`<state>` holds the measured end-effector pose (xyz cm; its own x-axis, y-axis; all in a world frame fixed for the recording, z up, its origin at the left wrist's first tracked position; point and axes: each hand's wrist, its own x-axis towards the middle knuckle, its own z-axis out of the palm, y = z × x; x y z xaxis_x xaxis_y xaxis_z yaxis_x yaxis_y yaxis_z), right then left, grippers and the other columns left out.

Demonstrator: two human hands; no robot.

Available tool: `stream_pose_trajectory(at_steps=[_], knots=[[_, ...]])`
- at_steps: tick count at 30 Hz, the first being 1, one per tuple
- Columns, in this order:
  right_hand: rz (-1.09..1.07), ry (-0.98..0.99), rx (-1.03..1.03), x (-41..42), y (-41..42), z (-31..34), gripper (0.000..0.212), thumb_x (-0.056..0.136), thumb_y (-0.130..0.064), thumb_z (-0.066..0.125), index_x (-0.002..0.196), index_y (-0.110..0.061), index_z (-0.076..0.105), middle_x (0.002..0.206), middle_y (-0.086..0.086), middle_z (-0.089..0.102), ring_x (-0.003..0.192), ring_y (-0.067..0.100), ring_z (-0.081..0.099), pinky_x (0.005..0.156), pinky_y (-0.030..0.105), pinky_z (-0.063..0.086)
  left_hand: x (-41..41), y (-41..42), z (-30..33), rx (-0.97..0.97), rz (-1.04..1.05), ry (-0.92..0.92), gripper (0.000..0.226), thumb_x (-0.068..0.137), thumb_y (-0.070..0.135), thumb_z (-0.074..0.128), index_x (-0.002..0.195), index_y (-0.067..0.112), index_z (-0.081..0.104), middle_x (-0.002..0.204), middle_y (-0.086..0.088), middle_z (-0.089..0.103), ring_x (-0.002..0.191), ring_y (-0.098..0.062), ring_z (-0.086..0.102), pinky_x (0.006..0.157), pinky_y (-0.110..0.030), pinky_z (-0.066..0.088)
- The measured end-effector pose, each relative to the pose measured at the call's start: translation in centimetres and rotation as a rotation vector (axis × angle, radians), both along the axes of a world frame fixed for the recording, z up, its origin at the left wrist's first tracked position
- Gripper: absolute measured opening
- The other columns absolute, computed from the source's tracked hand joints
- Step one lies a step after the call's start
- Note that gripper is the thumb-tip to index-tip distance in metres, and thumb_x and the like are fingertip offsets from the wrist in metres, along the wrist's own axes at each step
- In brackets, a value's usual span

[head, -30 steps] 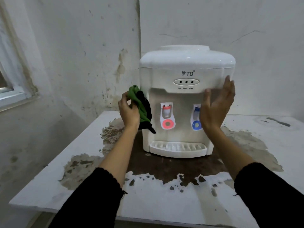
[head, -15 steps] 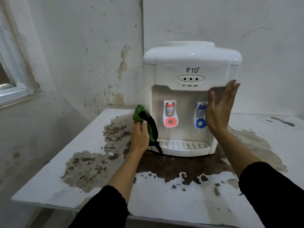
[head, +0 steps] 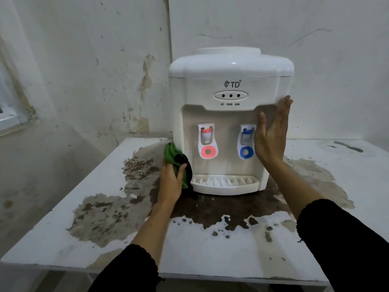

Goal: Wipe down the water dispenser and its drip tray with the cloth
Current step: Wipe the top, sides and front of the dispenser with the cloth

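On the stained table (head: 347,186), the flat right hand (head: 271,133) steadies the dispenser (head: 230,114); the left hand (head: 170,182), gripping the cloth (head: 171,153), should press firmly along the lower corner.

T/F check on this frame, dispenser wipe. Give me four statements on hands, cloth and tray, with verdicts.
1. The left hand grips the green cloth against the water dispenser at its lower left side. True.
2. The right hand holds a second cloth. False: it is bare, fingers straight, flat on the dispenser's right side.
3. The drip tray has been pulled off. False: it sits at the dispenser's base.
4. The red tap is left of the blue tap in the view. True.
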<state>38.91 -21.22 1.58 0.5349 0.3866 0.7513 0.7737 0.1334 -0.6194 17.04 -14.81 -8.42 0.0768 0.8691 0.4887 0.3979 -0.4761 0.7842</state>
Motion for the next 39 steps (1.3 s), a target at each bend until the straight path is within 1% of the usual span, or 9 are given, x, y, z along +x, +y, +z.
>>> stream_pose_trajectory(at_steps=[4, 9, 14, 20, 22, 27, 33, 35, 39], knots=[[0.005, 0.012, -0.021, -0.2, -0.2, 0.2, 0.065, 0.098, -0.043, 0.029, 0.148, -0.018, -0.004, 0.158, 0.003, -0.005, 0.145, 0.018, 0.004, 0.119, 0.04, 0.013, -0.4, -1.5, 0.4, 0.065, 0.166, 0.139, 0.037, 0.095, 0.026, 0.049, 0.119, -0.002, 0.054, 0.133, -0.017, 0.043, 0.113, -0.027, 0.051, 0.096, -0.031, 0.041], [0.011, 0.025, -0.04, -0.1, -0.3, 0.5, 0.065, 0.098, -0.043, 0.029, 0.149, -0.019, -0.004, 0.158, 0.002, -0.006, 0.146, 0.019, 0.004, 0.118, 0.041, 0.015, 0.8, -2.9, 0.4, 0.365, 0.217, 0.269, 0.041, 0.083, 0.021, 0.063, 0.116, -0.003, 0.056, 0.118, -0.017, 0.056, 0.084, -0.027, 0.064, 0.064, -0.032, 0.057], [0.025, 0.011, -0.061, 0.3, -0.4, 0.3, 0.065, 0.099, -0.043, 0.029, 0.149, -0.019, -0.003, 0.158, 0.001, -0.005, 0.146, 0.019, 0.005, 0.114, 0.034, 0.013, 1.7, -2.0, -0.2, 0.446, 0.301, 0.558, 0.06, 0.063, 0.01, 0.084, 0.118, 0.007, 0.06, 0.132, -0.003, 0.036, 0.07, -0.021, 0.059, 0.046, -0.027, 0.053], [0.031, -0.017, -0.069, 0.9, -0.4, 0.2, 0.064, 0.099, -0.041, 0.031, 0.149, -0.018, -0.002, 0.158, 0.001, -0.004, 0.145, 0.019, 0.007, 0.112, 0.031, 0.014, 3.9, -1.0, 2.3, 0.44, 0.394, 0.693, 0.067, 0.052, -0.007, 0.079, 0.114, 0.015, 0.065, 0.142, 0.001, 0.047, 0.058, -0.02, 0.047, 0.046, -0.026, 0.039], [0.029, -0.028, -0.059, 1.0, -0.3, 0.1, 0.064, 0.099, -0.041, 0.031, 0.149, -0.018, -0.002, 0.158, 0.001, -0.004, 0.145, 0.019, 0.007, 0.112, 0.031, 0.014, 4.2, -1.2, 1.9, 0.419, 0.39, 0.715, 0.071, 0.054, -0.006, 0.077, 0.119, 0.017, 0.063, 0.139, 0.003, 0.051, 0.057, -0.019, 0.046, 0.047, -0.025, 0.038], [0.023, -0.052, -0.052, 1.1, -0.3, -0.2, 0.064, 0.099, -0.042, 0.03, 0.149, -0.018, -0.003, 0.158, 0.001, -0.004, 0.145, 0.018, 0.007, 0.113, 0.031, 0.015, 3.0, -1.5, -1.2, 0.493, 0.212, 0.878, 0.056, 0.047, 0.01, 0.09, 0.099, 0.02, 0.07, 0.127, 0.005, 0.062, 0.059, -0.019, 0.053, 0.05, -0.026, 0.046], [0.011, -0.047, -0.074, 0.5, -0.7, 0.1, 0.065, 0.099, -0.041, 0.03, 0.148, -0.016, -0.005, 0.158, 0.004, -0.006, 0.146, 0.019, 0.005, 0.118, 0.038, 0.014, 1.3, 0.3, 1.0, 0.598, 0.255, 0.771, 0.074, 0.062, 0.0, 0.08, 0.13, 0.011, 0.054, 0.145, 0.001, 0.043, 0.064, -0.02, 0.052, 0.053, -0.029, 0.049], [0.024, -0.031, -0.088, 0.3, -1.0, 0.4, 0.065, 0.099, -0.042, 0.029, 0.148, -0.017, -0.006, 0.158, 0.004, -0.007, 0.146, 0.018, 0.003, 0.119, 0.039, 0.013, 1.5, 0.0, 1.6, 0.581, 0.279, 0.759, 0.072, 0.061, -0.003, 0.076, 0.129, 0.013, 0.056, 0.141, 0.001, 0.049, 0.064, -0.021, 0.052, 0.054, -0.029, 0.046], [0.041, -0.021, -0.168, 0.4, -1.8, 0.9, 0.065, 0.099, -0.044, 0.028, 0.148, -0.02, -0.007, 0.158, 0.002, -0.006, 0.146, 0.019, 0.0, 0.118, 0.04, 0.011, 3.1, -1.9, -0.3, 0.459, 0.076, 0.918, 0.053, 0.089, 0.004, 0.052, 0.139, 0.018, 0.04, 0.15, 0.003, 0.034, 0.109, -0.026, 0.05, 0.086, -0.033, 0.042]])
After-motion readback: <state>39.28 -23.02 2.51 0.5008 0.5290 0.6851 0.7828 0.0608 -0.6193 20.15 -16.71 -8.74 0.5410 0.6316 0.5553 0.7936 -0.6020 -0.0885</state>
